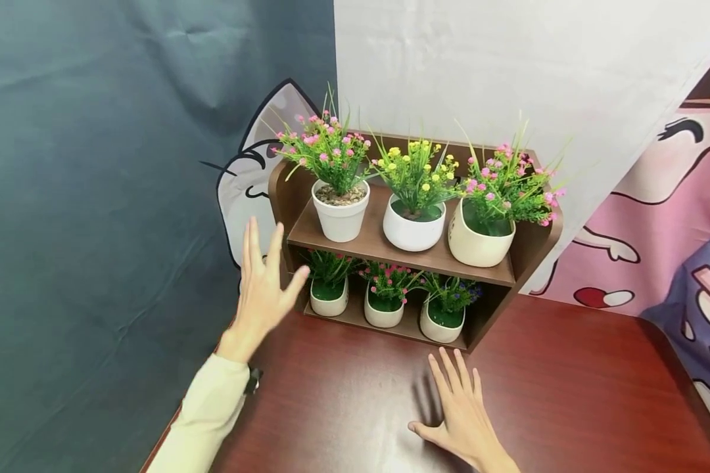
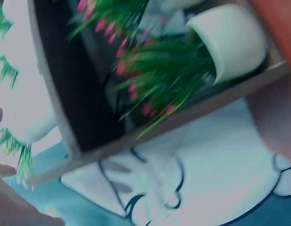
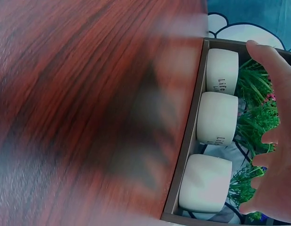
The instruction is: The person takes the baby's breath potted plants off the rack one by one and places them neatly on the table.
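Note:
My left hand [image 1: 264, 292] is raised with fingers spread, just left of a brown two-tier shelf [image 1: 363, 247], and holds nothing. Over the table in front of the shelf, my right hand [image 1: 463, 417] has its fingers spread, also holding nothing. On the top tier stand a white pot with pink flowers [image 1: 341, 213], a round white pot with yellow flowers [image 1: 414, 230] and a cream pot with pink flowers [image 1: 479, 243]. Three smaller cream pots sit below: a left one [image 1: 329, 304], a middle one [image 1: 384, 315] and a right one [image 1: 442, 326]. The left wrist view is blurred.
The reddish-brown table [image 1: 580, 381] carries the shelf near its back edge. A dark teal curtain [image 1: 124, 197] hangs along the left, a white wall cloth [image 1: 497, 66] behind, and a pink cartoon-printed cloth [image 1: 645, 230] at the right.

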`<act>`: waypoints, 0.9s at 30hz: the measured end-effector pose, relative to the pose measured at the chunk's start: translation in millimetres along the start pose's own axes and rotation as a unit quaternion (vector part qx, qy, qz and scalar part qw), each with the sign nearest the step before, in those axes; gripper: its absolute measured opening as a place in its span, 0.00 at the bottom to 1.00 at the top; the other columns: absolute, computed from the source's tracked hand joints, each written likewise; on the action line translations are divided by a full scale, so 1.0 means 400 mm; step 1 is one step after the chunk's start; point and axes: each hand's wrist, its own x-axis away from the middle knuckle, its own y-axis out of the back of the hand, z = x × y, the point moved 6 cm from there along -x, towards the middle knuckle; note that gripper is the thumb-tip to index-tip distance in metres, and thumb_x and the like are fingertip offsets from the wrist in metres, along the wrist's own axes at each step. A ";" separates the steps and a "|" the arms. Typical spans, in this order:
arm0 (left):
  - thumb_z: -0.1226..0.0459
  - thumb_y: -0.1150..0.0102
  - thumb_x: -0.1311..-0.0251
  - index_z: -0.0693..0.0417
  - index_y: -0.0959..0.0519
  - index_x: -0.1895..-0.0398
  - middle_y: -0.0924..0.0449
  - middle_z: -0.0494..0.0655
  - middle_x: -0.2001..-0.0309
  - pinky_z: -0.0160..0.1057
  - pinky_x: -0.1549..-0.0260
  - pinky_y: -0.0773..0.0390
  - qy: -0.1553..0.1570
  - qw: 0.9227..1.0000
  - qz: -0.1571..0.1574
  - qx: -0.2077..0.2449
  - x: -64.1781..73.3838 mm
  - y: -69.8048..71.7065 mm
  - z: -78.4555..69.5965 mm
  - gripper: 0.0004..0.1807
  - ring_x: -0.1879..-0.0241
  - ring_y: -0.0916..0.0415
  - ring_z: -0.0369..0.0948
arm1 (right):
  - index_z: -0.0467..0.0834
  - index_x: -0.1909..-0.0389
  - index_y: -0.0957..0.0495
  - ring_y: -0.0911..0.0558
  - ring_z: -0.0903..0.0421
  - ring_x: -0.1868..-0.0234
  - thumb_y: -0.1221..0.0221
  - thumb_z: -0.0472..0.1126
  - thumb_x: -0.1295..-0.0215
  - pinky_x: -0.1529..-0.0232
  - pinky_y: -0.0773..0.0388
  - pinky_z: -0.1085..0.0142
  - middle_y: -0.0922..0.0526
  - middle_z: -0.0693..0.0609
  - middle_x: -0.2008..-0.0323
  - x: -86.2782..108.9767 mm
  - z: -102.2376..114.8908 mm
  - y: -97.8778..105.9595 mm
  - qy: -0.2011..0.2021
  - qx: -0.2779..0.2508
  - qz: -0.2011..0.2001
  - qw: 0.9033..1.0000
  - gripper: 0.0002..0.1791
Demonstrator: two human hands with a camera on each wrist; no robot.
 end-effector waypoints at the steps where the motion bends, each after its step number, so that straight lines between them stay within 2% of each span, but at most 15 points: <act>1: 0.46 0.50 0.51 0.46 0.50 0.35 0.69 0.50 0.34 0.53 0.45 0.56 0.012 1.000 -0.006 0.016 -0.023 0.006 0.010 0.40 0.36 0.68 0.48 | 0.42 0.37 0.49 0.56 0.43 0.37 0.45 0.74 0.73 0.45 0.67 0.45 0.54 0.45 0.35 0.002 0.001 0.000 -0.003 -0.002 -0.002 1.000 0.62; 5: 0.47 0.50 0.49 0.38 0.53 0.35 0.65 0.40 0.34 0.49 0.45 0.52 0.072 0.994 -0.006 0.079 -0.104 0.021 0.052 0.38 0.37 0.64 0.38 | 0.43 0.36 0.51 0.57 0.44 0.37 0.44 0.74 0.73 0.45 0.68 0.45 0.54 0.46 0.35 0.009 0.005 0.000 -0.018 -0.011 -0.007 1.000 0.62; 8: 0.50 0.53 0.46 0.37 0.53 0.35 0.62 0.37 0.34 0.47 0.44 0.53 0.089 0.990 0.003 0.106 -0.161 0.019 0.070 0.35 0.37 0.62 0.34 | 0.43 0.36 0.51 0.57 0.44 0.37 0.44 0.74 0.73 0.45 0.67 0.45 0.53 0.45 0.36 0.013 0.005 0.002 -0.027 -0.013 -0.012 0.999 0.62; 12: 0.56 0.56 0.42 0.42 0.44 0.37 0.50 0.42 0.36 0.44 0.44 0.52 0.072 0.993 -0.005 0.094 -0.246 0.013 0.069 0.27 0.39 0.53 0.36 | 0.43 0.36 0.50 0.58 0.43 0.37 0.43 0.73 0.73 0.45 0.65 0.44 0.53 0.45 0.36 0.017 -0.002 0.008 -0.032 -0.013 -0.015 0.999 0.62; 16: 0.60 0.55 0.43 0.46 0.33 0.44 0.32 0.47 0.46 0.43 0.51 0.40 0.076 0.995 -0.017 0.057 -0.306 0.008 0.071 0.21 0.48 0.36 0.44 | 0.43 0.36 0.50 0.58 0.42 0.37 0.41 0.71 0.74 0.46 0.64 0.43 0.53 0.45 0.36 0.021 -0.008 0.009 -0.037 -0.016 -0.013 0.999 0.62; 20: 0.60 0.54 0.43 0.47 0.29 0.49 0.25 0.49 0.54 0.44 0.59 0.33 0.092 0.994 -0.035 0.050 -0.323 -0.008 0.077 0.17 0.57 0.28 0.48 | 0.43 0.36 0.51 0.58 0.42 0.37 0.41 0.71 0.74 0.46 0.63 0.43 0.53 0.45 0.36 0.028 -0.013 0.007 -0.039 -0.018 -0.012 0.999 0.62; 27: 0.59 0.53 0.44 0.47 0.26 0.51 0.25 0.46 0.54 0.43 0.62 0.32 0.089 0.991 -0.081 0.064 -0.315 -0.020 0.082 0.16 0.64 0.26 0.50 | 0.43 0.36 0.51 0.57 0.44 0.37 0.45 0.74 0.71 0.45 0.58 0.45 0.52 0.45 0.36 0.023 -0.004 -0.009 -0.048 -0.031 -0.007 0.998 0.61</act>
